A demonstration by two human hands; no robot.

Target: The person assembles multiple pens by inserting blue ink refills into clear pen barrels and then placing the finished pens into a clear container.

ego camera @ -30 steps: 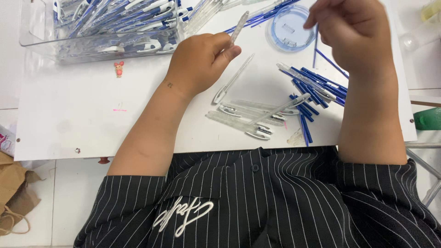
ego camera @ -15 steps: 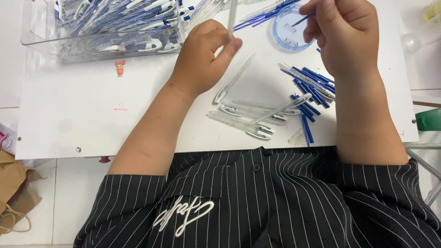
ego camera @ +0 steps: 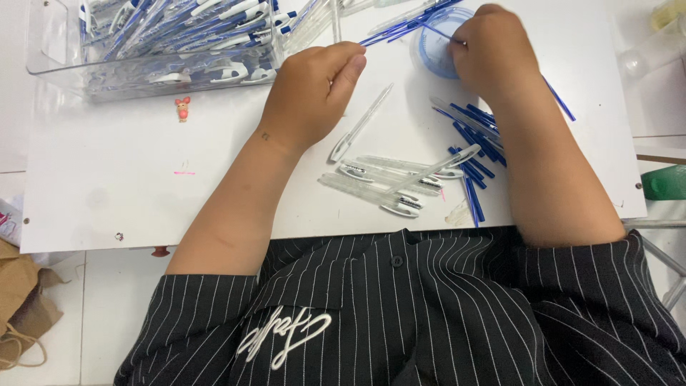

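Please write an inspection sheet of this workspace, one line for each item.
Surface: white board as table top, screws at its corners.
Job's things: clear pen barrels lying loose near the body; blue refills beside them; clear bin full of blue and white pens at top left; round blue lid under the refills.
Clutter: small pink figure on the board.
Grippers: left hand closed, what it holds is hidden; right hand pinching a thin blue refill.
Cables: nothing seen.
Surroundings: brown paper bag on the floor at left; green object at right.
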